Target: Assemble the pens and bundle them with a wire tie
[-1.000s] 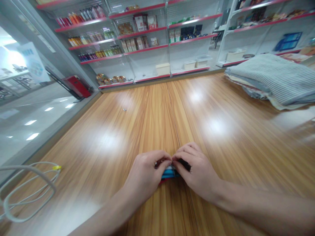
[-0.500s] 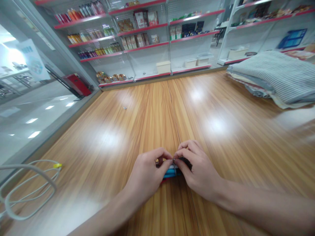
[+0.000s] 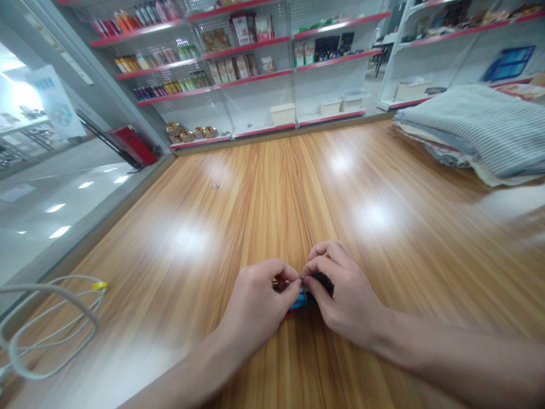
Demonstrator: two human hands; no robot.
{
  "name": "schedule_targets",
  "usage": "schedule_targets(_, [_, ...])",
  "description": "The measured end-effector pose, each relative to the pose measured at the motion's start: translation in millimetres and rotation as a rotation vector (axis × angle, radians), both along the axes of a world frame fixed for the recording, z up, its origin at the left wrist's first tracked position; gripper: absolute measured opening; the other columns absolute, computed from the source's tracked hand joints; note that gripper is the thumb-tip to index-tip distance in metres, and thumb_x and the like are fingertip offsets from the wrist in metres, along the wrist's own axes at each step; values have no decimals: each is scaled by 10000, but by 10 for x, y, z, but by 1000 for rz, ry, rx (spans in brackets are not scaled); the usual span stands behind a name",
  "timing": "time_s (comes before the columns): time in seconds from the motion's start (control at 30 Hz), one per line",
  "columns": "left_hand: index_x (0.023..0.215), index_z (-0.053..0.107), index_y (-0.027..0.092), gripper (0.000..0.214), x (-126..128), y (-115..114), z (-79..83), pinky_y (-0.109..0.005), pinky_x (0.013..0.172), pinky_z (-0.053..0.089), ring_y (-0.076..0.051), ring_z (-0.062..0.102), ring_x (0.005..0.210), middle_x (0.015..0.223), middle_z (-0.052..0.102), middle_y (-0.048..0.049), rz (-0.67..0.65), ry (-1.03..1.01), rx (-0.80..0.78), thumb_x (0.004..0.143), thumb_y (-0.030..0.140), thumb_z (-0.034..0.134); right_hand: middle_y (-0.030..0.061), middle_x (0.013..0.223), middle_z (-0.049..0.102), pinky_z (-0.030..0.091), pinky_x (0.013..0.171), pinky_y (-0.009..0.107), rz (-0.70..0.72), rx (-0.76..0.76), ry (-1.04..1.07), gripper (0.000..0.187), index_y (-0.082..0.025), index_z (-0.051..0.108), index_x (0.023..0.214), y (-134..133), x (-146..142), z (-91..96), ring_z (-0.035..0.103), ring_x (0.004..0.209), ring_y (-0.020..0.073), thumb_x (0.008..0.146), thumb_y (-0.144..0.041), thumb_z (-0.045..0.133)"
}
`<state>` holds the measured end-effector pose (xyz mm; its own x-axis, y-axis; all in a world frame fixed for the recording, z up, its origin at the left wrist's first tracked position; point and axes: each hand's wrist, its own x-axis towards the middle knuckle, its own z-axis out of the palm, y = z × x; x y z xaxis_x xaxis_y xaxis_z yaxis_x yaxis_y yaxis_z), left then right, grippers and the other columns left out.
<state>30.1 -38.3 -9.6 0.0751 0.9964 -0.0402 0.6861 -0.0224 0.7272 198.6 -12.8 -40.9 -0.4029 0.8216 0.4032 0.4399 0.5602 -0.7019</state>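
My left hand (image 3: 258, 295) and my right hand (image 3: 349, 295) meet above the wooden table, thumb and forefinger pinched on each. Between their fingertips is the end of a thin greyish strip (image 3: 303, 278), too small to name. It runs down over a small bundle (image 3: 300, 301) with blue, a little red and dark parts. My fingers cover most of this bundle, so its kind is unclear. Dark material shows inside the curl of my right hand.
The wooden table (image 3: 264, 187) bears a small shiny object (image 3: 216, 185) farther back. A pale cable (image 3: 55, 372) with a yellow tag loops at left. Folded striped cloth (image 3: 477, 128) lies far right. Stocked shelves (image 3: 251, 82) stand behind.
Both hands keep their pinch at nearly the same spot. The left fingers have shifted slightly right, and less of the blue part shows below them.
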Motion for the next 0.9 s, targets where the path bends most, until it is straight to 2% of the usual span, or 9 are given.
schedule_targets(0.17, [713,650,177,123,3,-2,-23,-248,593,438,-119,567,615,667,645,8,11,-7,-14,796,230,577,75,929,506,428,849,393,-52,16,-17,99,-166,592,867,-13,34,16,492,961,221,787,-115,562])
schedule_targets(0.3, [741,647,174,118,-20,-3,-37,-243,580,447,-121,572,616,682,654,0,10,-56,-37,805,246,578,82,934,501,429,841,395,-62,47,-26,41,-167,615,808,-39,60,33,497,958,227,787,-158,581])
schedule_targets(0.43, [749,650,174,119,-28,4,-33,-239,585,455,-120,576,618,691,658,-3,-7,-80,-36,814,239,574,82,935,503,427,850,394,-57,47,-26,75,-172,653,786,-47,56,38,505,954,220,803,-178,580])
schedule_targets(0.7, [744,657,177,121,-25,-9,-25,-241,613,458,-116,572,633,699,649,-1,-90,-11,68,821,178,564,59,896,514,439,834,371,-57,-41,-18,91,-195,686,770,-21,56,35,519,932,201,801,-199,601])
schedule_targets(0.9, [689,633,160,143,-41,-2,-2,-237,629,452,-111,572,653,718,650,-10,-204,0,158,805,103,572,40,876,518,452,796,346,-55,-170,-9,99,-199,667,715,-12,44,50,531,887,179,792,-193,606])
